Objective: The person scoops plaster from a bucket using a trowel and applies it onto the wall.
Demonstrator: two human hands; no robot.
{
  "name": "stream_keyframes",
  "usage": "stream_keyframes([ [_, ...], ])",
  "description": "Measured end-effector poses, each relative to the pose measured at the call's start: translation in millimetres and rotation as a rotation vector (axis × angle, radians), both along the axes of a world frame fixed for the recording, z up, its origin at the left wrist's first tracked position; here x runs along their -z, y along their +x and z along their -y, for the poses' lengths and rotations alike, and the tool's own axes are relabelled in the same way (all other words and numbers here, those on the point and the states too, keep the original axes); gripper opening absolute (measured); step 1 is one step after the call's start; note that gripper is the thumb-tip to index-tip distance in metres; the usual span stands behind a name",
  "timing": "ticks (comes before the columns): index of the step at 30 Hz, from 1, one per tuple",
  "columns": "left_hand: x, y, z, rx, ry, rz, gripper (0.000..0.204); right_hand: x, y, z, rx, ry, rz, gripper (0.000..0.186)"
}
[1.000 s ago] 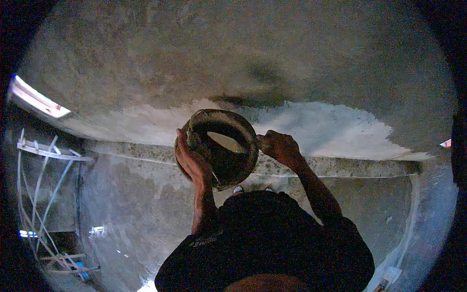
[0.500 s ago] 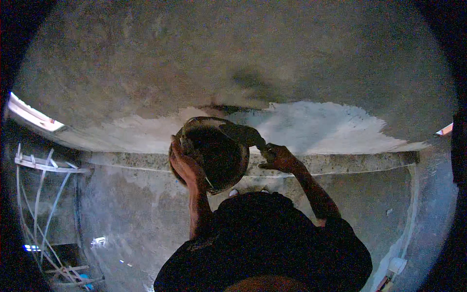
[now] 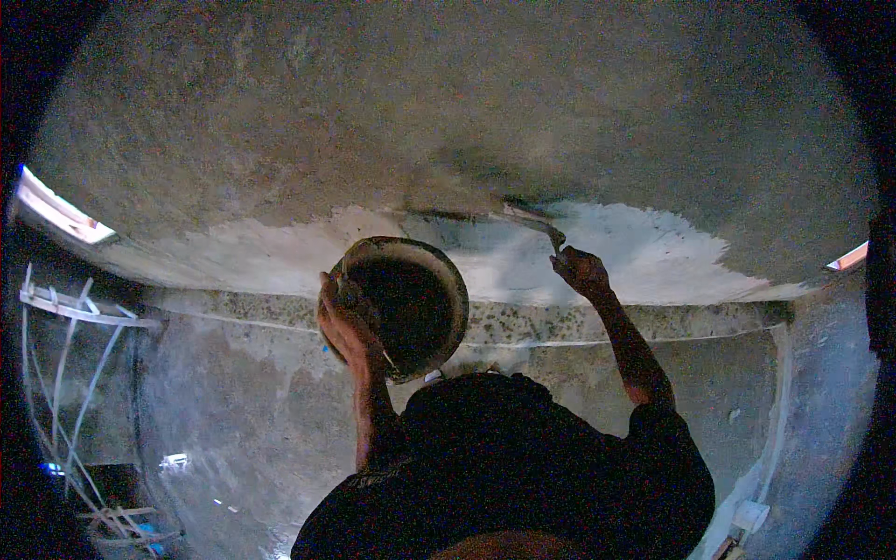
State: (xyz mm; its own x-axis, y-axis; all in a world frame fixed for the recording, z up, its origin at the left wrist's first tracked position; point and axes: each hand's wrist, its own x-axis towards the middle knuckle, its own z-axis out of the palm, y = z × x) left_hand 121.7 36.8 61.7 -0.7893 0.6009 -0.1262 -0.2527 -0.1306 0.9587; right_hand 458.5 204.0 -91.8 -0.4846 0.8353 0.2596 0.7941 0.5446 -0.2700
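Note:
My left hand (image 3: 349, 322) grips the left side of a round, deep bowl (image 3: 454, 276), fingers over its rim. The bowl's inside is dark, and what lies in it cannot be made out. My right hand (image 3: 581, 272) is closed around the handle of a trowel (image 3: 534, 221). Its blade reaches up and left to the wall, at the upper edge of a smooth pale patch (image 3: 644, 245). Whether the blade touches the wall is hard to tell in the dim light.
Rough grey wall (image 3: 373, 112) rises above the pale patch. Along its foot runs a speckled ledge (image 3: 551, 323). A wooden frame of poles (image 3: 70, 327) stands at the left. Bright openings show at the left (image 3: 67, 207) and right edges. A pale object (image 3: 749, 515) lies at the lower right.
My right hand has lifted the trowel out from over the bowl, up and right to the pale patch. The bowl in my left hand has shifted slightly left and down.

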Motion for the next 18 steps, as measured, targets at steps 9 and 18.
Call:
stream_keyframes([
  [9,12,-5,7,-0.069,-0.015,-0.003,0.045,8,-3,-26,0.064,-0.026,0.093,0.034],
  [18,37,-15,19,-0.052,-0.072,-0.055,0.046,-18,32,-41,-0.097,0.167,0.263,0.019],
])
